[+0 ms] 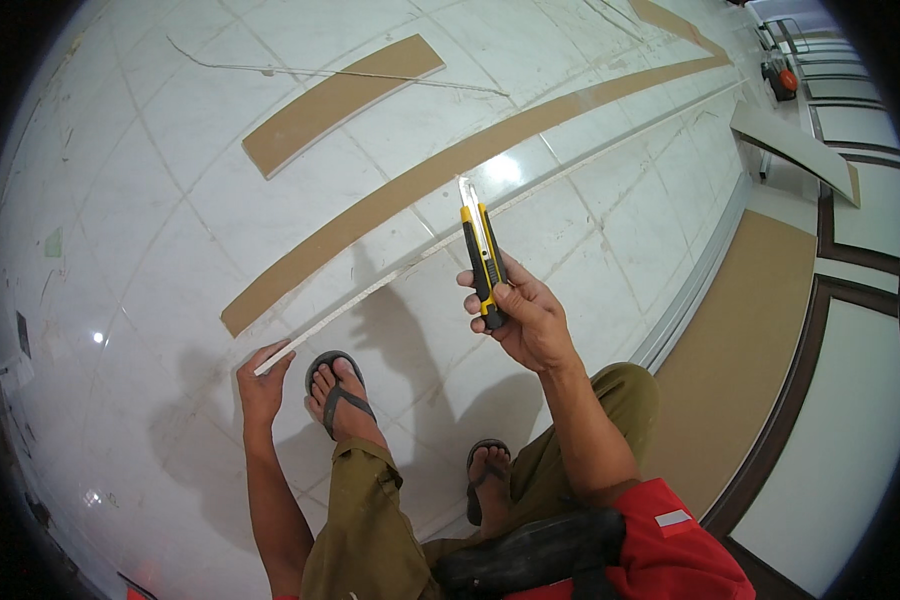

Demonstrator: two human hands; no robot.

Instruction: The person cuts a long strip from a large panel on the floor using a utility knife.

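Note:
My right hand grips a yellow and black utility knife, held upright with its silver blade end pointing away from me. At lower left, my left hand holds the near end of a long, narrow board, whose white edge runs diagonally toward the upper right. Beyond it lies a long brown board strip on the white tiled floor. A shorter brown piece lies farther off, with a thin cord-like strand across it.
Paneled white and dark-brown pieces line the right side, beside a large brown board and metal rails. A tilted offcut and a red-and-black tool sit at upper right. My sandaled feet are below.

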